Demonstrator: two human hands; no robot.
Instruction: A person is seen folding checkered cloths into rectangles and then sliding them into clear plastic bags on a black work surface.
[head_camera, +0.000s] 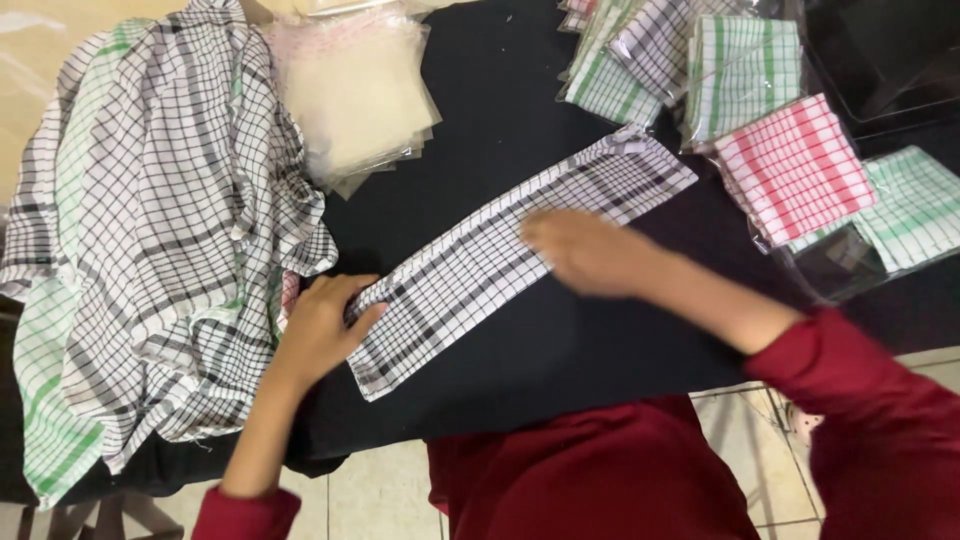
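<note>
A black-and-white checked cloth (470, 270), folded into a long narrow strip, lies slantwise on the black table (500, 120). My left hand (318, 330) rests flat on the strip's near left end, fingers spread. Blurred by motion, my right hand (590, 250) lies palm down on the strip's middle. Neither hand grips anything. Both arms wear dark red sleeves.
A heap of loose checked cloths (160, 220), black and green, covers the table's left side. A stack of clear plastic bags (355, 90) sits at the back. Bagged folded cloths in green (740, 70), red (795, 165) and mint (915, 205) lie at the right. Tiled floor shows below.
</note>
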